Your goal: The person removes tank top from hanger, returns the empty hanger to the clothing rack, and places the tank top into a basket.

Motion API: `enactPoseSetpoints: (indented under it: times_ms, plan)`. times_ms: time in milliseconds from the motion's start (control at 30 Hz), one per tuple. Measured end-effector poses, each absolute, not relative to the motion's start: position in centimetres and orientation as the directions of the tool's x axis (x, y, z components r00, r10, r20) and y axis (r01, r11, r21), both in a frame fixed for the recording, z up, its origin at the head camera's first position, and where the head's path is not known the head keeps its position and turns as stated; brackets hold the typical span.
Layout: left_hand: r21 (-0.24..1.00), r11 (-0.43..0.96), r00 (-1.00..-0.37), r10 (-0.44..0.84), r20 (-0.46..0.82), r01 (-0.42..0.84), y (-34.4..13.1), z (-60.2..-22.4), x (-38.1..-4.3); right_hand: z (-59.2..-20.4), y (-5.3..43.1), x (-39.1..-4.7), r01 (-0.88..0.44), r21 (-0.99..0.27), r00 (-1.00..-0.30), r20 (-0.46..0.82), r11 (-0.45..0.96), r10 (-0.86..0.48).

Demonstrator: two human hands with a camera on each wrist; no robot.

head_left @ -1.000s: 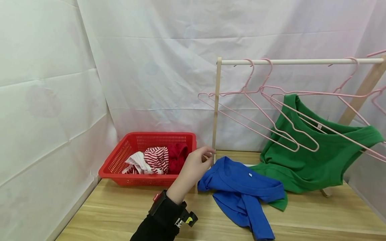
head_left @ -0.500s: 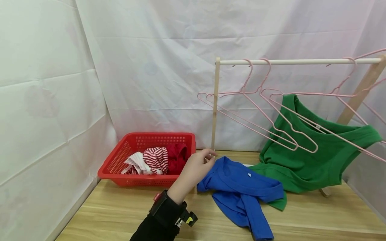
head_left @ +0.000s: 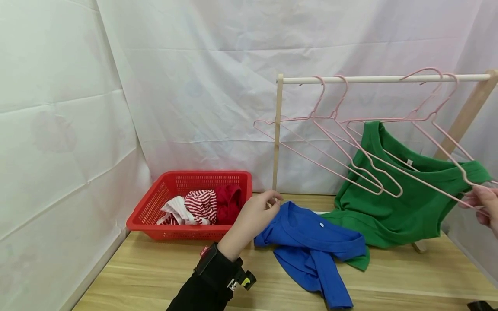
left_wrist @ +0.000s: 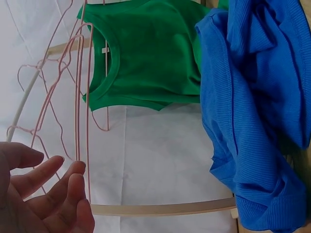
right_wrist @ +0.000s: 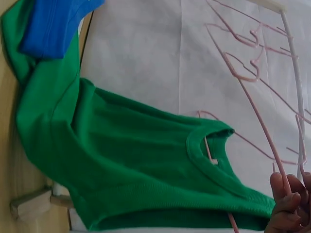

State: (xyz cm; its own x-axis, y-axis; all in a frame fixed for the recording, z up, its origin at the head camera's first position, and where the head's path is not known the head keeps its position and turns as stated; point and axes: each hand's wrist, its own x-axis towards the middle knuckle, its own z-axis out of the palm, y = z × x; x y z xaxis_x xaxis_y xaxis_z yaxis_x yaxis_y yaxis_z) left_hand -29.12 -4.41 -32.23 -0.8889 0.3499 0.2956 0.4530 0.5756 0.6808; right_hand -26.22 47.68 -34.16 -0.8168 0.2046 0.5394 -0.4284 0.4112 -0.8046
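A pink clothes hanger (head_left: pixel 427 69) is pinched at its lower right corner by my right hand (head_left: pixel 484 205), partly cut off by the frame's edge. Its hook reaches the rail; whether it bears on it I cannot tell. Behind it, a green sleeveless top (head_left: pixel 400 211) is on another hanger, its lower part lying on the table. A blue long-sleeved top (head_left: pixel 311 246) lies crumpled on the table over the green hem. Just left of the blue top, my left hand (head_left: pixel 254 216) hovers with loosely bent fingers, holding nothing, as the left wrist view also shows.
A white rail (head_left: pixel 373 79) on a wooden stand carries several pink hangers, two of them bare at the left (head_left: pixel 318 112). A red basket (head_left: pixel 142 216) holds striped, white and dark red clothes at the left. White cloth walls surround the wooden table (head_left: pixel 155 276).
My right hand has come into the head view from the right, bringing the pink hanger leftward until its hook reached the rail. My left hand has stayed almost still.
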Motion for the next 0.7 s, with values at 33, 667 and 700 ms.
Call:
enactPoseSetpoints:
  times_ms: [33,667,700]
  plan:
    - [0.68,0.576,-0.888,0.353,0.295,0.454,-4.4,-32.2,-29.1,-33.7,46.6,-26.0,-0.448,-0.796,-0.799,0.561,0.408,0.218]
    - [0.691,0.575,-0.895,0.352,0.275,0.438,-4.5,-33.1,-29.1,-29.5,36.0,-24.9,-0.22,-0.779,-0.855,0.444,0.587,0.269]
    - [0.693,0.575,-0.896,0.351,0.272,0.435,-4.5,-33.1,-29.0,-29.5,35.9,-25.0,-0.229,-0.784,-0.857,0.444,0.577,0.262]
